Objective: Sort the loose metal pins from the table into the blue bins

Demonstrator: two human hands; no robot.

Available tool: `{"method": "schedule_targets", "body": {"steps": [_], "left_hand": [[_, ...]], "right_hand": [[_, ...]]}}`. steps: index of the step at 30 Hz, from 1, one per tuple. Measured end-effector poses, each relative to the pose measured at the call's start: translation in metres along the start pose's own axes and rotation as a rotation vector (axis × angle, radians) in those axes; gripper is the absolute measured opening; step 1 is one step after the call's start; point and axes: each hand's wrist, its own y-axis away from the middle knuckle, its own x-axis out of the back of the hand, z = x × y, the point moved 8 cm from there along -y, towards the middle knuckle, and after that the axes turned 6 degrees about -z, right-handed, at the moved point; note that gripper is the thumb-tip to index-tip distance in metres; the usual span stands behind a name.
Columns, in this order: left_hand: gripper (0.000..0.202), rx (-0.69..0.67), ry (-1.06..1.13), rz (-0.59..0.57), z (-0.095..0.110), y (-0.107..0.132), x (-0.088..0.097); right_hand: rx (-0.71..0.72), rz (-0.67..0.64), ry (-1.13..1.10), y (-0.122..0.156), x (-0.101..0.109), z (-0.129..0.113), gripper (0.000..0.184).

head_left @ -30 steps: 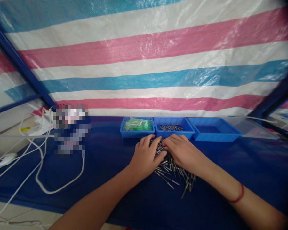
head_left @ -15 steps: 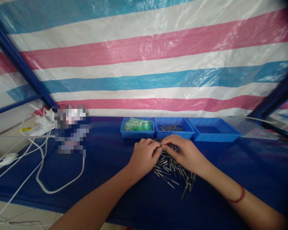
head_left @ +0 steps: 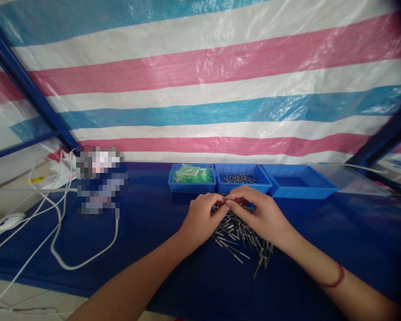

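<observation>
My left hand (head_left: 202,218) and my right hand (head_left: 262,214) meet fingertip to fingertip, thumbs and forefingers pinched together. Whatever sits between those fingertips is tiny and mostly covered, so I cannot make it out. Beneath and between both hands lies a loose pile of thin metal blind rivets (head_left: 239,229), partly hidden by the fingers. A few stray rivets spread toward the front of the pile. Just behind the hands, a blue bin (head_left: 243,187) holds shorter metal pins (head_left: 239,179).
Left of that bin, another blue bin (head_left: 191,187) contains green and clear plastic packets (head_left: 192,174); a third blue bin (head_left: 302,191) stands right. A clear plastic sheet (head_left: 357,180) lies beyond it. White cables (head_left: 58,236) and a white mouse-like object (head_left: 9,222) occupy the table's left.
Both hands have shifted very slightly right, fingertips still together over the pile. The bins and the rivets look the same.
</observation>
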Motion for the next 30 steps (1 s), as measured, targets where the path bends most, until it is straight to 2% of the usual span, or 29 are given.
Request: {"method": "schedule_targets", "body": {"steps": [5, 9, 12, 14, 17, 21, 25, 27, 30], "left_hand": [[0.011, -0.007, 0.103, 0.089, -0.001, -0.001, 0.011], [0.012, -0.029, 0.115, 0.132, -0.001, -0.001, 0.017], [0.019, -0.019, 0.096, 0.106, -0.002, -0.001, 0.014], [0.027, -0.008, 0.068, 0.083, -0.003, -0.001, 0.011], [0.023, -0.022, -0.031, 0.014, 0.000, 0.000, 0.004], [0.019, -0.053, -0.153, -0.074, 0.004, 0.001, -0.004], [0.021, -0.049, -0.228, -0.090, 0.001, 0.000, -0.003], [0.023, -0.028, -0.249, -0.085, -0.003, -0.001, -0.002], [0.024, -0.004, -0.260, -0.078, -0.008, -0.003, -0.001]], "right_hand": [[0.018, -0.003, 0.018, -0.001, 0.005, 0.000, 0.014], [0.094, -0.082, 0.198, -0.001, 0.003, -0.003, 0.016], [0.103, -0.050, 0.321, -0.004, 0.009, 0.002, 0.019], [0.066, 0.059, 0.388, -0.008, 0.022, 0.012, 0.021], [-0.043, 0.177, 0.554, -0.012, 0.039, 0.035, 0.024], [-0.195, 0.159, 0.779, -0.014, 0.045, 0.061, 0.025], [-0.159, 0.168, 0.747, -0.010, 0.047, 0.059, 0.024], [-0.075, 0.097, 0.628, -0.010, 0.041, 0.049, 0.020], [0.063, -0.162, 0.389, -0.009, 0.017, 0.027, 0.013]]}}
